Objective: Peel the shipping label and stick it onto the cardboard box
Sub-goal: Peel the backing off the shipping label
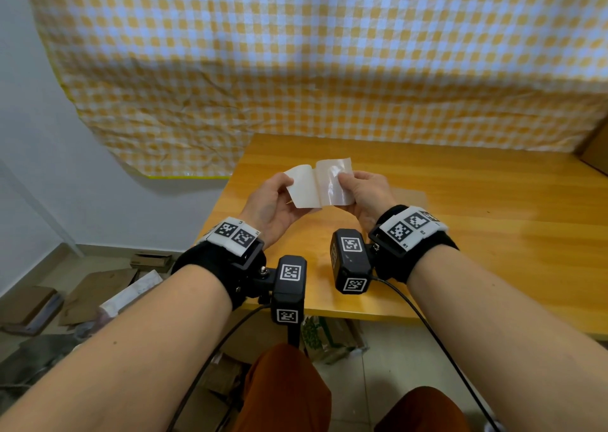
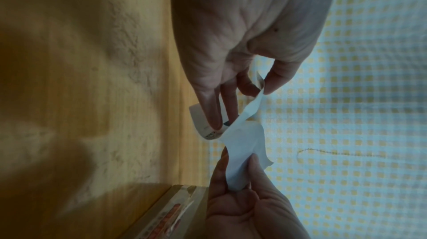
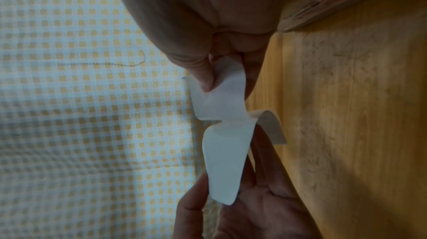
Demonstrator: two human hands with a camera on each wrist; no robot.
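Observation:
Over the wooden table (image 1: 477, 234), both hands hold a shipping label partly split from its backing. My left hand (image 1: 283, 184) pinches the white label (image 1: 302, 188), whose printed face shows under the fingers in the left wrist view (image 2: 209, 130). My right hand (image 1: 346, 181) pinches the glossy backing sheet (image 1: 334, 181); in the right wrist view its thumb and fingers (image 3: 208, 80) grip that curled sheet (image 3: 221, 104). The two layers still join in the middle. The cardboard box (image 1: 596, 150) stands at the table's far right, only its edge in view.
A yellow-and-white checked cloth (image 1: 296, 53) hangs behind the table. Flattened cardboard and papers (image 1: 98, 287) lie on the floor to the left. Cables run from both wrist cameras down past my knees. The table's near edge (image 1: 345, 313) lies just below my wrists.

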